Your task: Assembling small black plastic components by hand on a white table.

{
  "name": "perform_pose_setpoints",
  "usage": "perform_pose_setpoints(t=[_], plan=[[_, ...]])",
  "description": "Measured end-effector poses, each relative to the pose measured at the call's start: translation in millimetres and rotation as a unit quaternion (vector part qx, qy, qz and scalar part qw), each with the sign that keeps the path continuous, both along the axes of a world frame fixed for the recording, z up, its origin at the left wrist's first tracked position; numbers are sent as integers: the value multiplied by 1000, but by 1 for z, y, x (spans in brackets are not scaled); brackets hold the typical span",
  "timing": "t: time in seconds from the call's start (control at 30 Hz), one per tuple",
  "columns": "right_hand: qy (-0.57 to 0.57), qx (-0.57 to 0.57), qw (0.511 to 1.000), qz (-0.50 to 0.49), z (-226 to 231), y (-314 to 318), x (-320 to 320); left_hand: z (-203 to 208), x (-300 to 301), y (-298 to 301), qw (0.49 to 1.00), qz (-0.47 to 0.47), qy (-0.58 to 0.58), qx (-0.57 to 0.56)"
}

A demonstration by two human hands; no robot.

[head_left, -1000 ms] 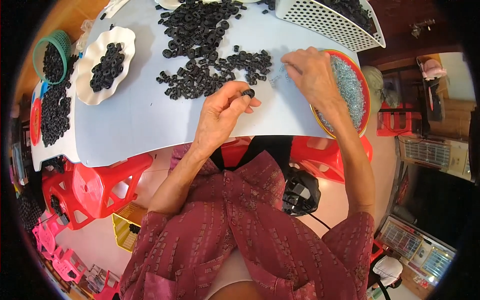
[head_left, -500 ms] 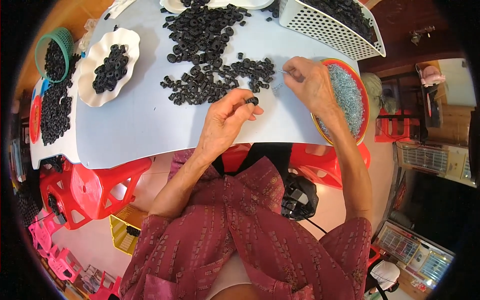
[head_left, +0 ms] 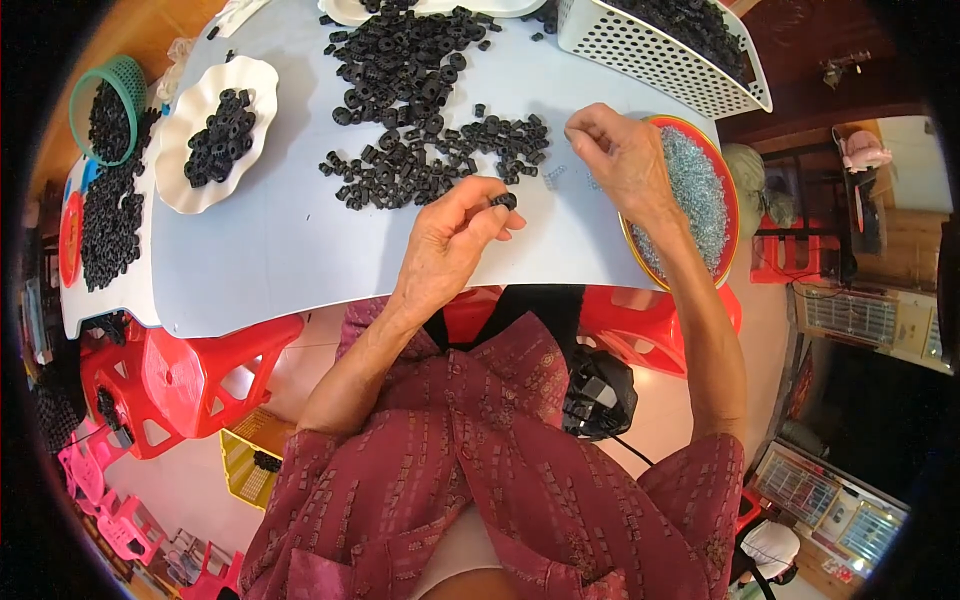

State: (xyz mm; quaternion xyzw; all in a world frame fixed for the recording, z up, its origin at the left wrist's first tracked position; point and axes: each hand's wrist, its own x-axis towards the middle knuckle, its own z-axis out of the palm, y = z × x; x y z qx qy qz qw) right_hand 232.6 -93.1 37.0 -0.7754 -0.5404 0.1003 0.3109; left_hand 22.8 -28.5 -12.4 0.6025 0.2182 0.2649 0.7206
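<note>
My left hand (head_left: pixel 447 232) pinches a small black ribbed cylindrical piece (head_left: pixel 505 201) between thumb and fingers, just above the table's near edge. To its right, my right hand (head_left: pixel 625 160) hovers beside a red-rimmed round bowl (head_left: pixel 737 212) filled with tiny silvery metal springs (head_left: pixel 695 190). Thumb and index finger of that hand are bent together; I cannot make out what is between them. A few loose springs (head_left: pixel 554 178) lie on the tabletop between both hands. Many similar black pieces (head_left: pixel 405 165) are heaped just beyond my left hand.
A white scalloped dish (head_left: pixel 172 165) holding black pieces stands at left on the pale table (head_left: pixel 250 270). Farther left, a green basket (head_left: pixel 128 90) lies tipped beside more black pieces. A white perforated basket (head_left: pixel 660 70) stands at the far right. Red stools (head_left: pixel 190 375) are below the table.
My right hand's fingers have shifted slightly, and the spring that showed at its fingertips is no longer visible there. My left hand stays in place with the black piece.
</note>
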Motion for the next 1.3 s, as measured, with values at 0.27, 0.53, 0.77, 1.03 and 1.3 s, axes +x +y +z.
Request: perform_pose_setpoints(t=[0.27, 0.53, 0.77, 1.03, 1.3], plan=[[-95, -17, 994, 40, 1, 1, -2, 0, 0, 0, 1000, -3, -6, -2], [-209, 28, 975, 76, 5, -6, -6, 1, -1, 1, 1000, -11, 14, 2], [-268, -34, 955, 118, 0, -20, -16, 1, -1, 0, 1000, -10, 10, -3], [-261, -22, 960, 103, -2, -18, -18, 0, 1, 0, 1000, 0, -1, -14], [-61, 37, 991, 117, 12, -17, -48, 1, 1, 1, 1000, -2, 14, 11]])
